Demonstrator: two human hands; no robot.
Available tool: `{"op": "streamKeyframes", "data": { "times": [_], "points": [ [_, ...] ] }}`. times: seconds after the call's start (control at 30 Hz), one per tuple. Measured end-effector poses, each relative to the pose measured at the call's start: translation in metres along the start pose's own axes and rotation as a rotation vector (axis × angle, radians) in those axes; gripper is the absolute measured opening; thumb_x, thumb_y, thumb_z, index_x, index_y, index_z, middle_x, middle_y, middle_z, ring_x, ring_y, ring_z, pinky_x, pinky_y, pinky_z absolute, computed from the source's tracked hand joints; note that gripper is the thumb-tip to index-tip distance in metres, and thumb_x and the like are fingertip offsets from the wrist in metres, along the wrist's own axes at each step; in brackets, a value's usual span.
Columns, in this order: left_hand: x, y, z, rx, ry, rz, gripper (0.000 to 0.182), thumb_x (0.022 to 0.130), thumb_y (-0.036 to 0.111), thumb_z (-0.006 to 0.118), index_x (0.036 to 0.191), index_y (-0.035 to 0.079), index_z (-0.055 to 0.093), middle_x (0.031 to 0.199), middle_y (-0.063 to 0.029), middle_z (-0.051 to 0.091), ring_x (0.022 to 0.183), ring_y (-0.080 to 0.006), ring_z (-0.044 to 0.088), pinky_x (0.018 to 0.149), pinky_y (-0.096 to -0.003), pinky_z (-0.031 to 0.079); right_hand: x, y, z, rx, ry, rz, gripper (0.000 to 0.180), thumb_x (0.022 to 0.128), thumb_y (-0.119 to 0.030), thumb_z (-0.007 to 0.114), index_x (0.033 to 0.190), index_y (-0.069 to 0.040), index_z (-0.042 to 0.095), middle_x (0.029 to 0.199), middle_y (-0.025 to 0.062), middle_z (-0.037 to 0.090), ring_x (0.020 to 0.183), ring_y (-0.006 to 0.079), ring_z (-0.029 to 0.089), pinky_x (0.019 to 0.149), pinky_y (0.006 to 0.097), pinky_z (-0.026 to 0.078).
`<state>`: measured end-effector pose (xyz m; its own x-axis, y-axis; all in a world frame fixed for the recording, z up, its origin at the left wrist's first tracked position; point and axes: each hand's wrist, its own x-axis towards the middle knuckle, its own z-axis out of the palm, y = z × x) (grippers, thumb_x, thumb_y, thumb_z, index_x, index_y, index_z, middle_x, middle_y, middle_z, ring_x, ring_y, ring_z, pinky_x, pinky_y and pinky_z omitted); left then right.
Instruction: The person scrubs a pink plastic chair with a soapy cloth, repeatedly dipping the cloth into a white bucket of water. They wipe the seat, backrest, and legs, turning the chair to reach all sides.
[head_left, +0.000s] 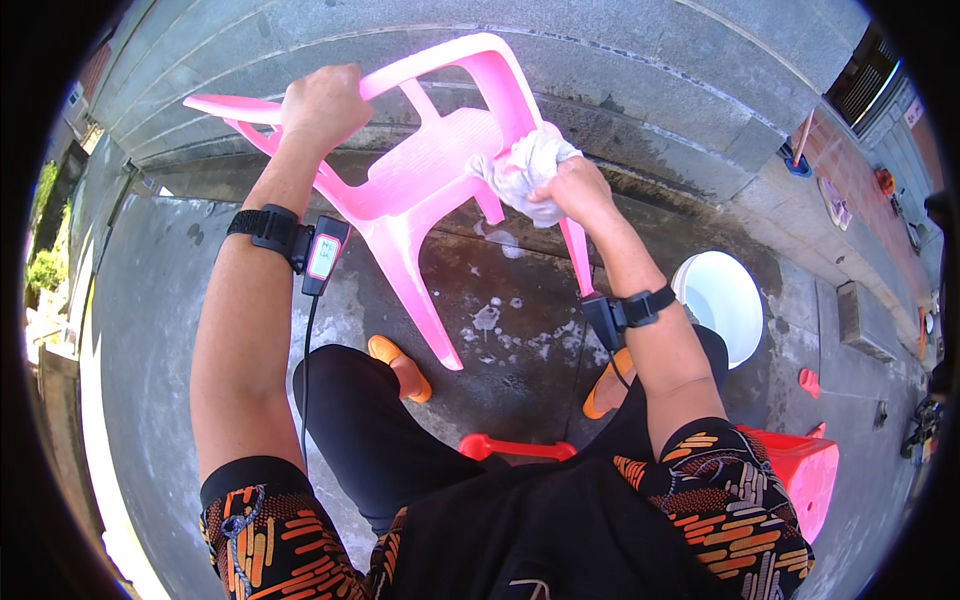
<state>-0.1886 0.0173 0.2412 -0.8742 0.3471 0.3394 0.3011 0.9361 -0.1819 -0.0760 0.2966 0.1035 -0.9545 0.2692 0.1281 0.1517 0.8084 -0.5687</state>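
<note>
A pink plastic armchair (439, 150) is held up and tilted in front of me, over wet ground. My left hand (326, 105) is closed around the rim of its frame at the upper left. In my right hand (576, 189) is a wet, bunched whitish cloth (525, 174), pressed against the chair's right side near the arm and leg. Parts of the chair behind the cloth are hidden. One chair leg points down between my feet, and another ends near my right wrist.
A white bucket (721, 307) holding liquid stands right of my right knee. Foam spots (486, 319) lie on the wet concrete. Beside my right hip is a red plastic stool (806, 472). A stone wall (637, 90) rises beyond the chair; a concrete block (864, 319) sits at the right.
</note>
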Motion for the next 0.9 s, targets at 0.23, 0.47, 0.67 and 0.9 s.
{"op": "streamKeyframes", "data": {
  "times": [0.23, 0.47, 0.67, 0.9],
  "points": [
    [-0.003, 0.01, -0.001, -0.016, 0.017, 0.008, 0.03, 0.081, 0.014, 0.054, 0.107, 0.006, 0.066, 0.1, -0.0185, 0.071, 0.098, -0.0362, 0.068, 0.086, -0.0469, 0.053, -0.035, 0.004, -0.05, 1.18, -0.112, 0.082, 0.019, 0.078, 0.003, 0.066, 0.095, 0.012, 0.069, 0.088, 0.0186, 0.072, 0.077, 0.0242, 0.072, 0.075, 0.0325, 0.056],
    [-0.013, 0.016, -0.006, 0.018, 0.02, 0.015, 0.029, 0.082, 0.017, 0.056, 0.107, 0.006, 0.068, 0.1, -0.0175, 0.071, 0.095, -0.0344, 0.07, 0.085, -0.0433, 0.055, -0.02, -0.031, -0.007, 1.588, 0.124, -0.047, 0.012, 0.084, 0.005, 0.065, 0.094, 0.01, 0.066, 0.09, 0.0161, 0.071, 0.079, 0.023, 0.071, 0.074, 0.0318, 0.057],
    [-0.012, 0.019, -0.008, 0.035, 0.012, 0.036, 0.031, 0.082, 0.018, 0.056, 0.108, 0.006, 0.067, 0.101, -0.0172, 0.071, 0.097, -0.0339, 0.069, 0.086, -0.0433, 0.055, 0.036, -0.087, 0.041, -0.028, 0.672, -0.455, 0.061, 0.077, -0.031, 0.077, 0.124, -0.001, 0.052, 0.123, 0.0136, 0.056, 0.118, 0.0302, 0.051, 0.095, 0.0461, 0.039],
    [0.003, 0.013, 0.005, 0.029, 0.086, 0.049, 0.028, 0.081, 0.016, 0.054, 0.102, 0.007, 0.069, 0.1, -0.0176, 0.071, 0.096, -0.035, 0.068, 0.087, -0.0446, 0.054, 0.073, -0.101, 0.065, -0.022, 0.797, -0.347, 0.062, 0.068, -0.038, 0.083, 0.11, -0.005, 0.051, 0.114, 0.0145, 0.055, 0.11, 0.0333, 0.05, 0.079, 0.049, 0.044]
  ]
}}
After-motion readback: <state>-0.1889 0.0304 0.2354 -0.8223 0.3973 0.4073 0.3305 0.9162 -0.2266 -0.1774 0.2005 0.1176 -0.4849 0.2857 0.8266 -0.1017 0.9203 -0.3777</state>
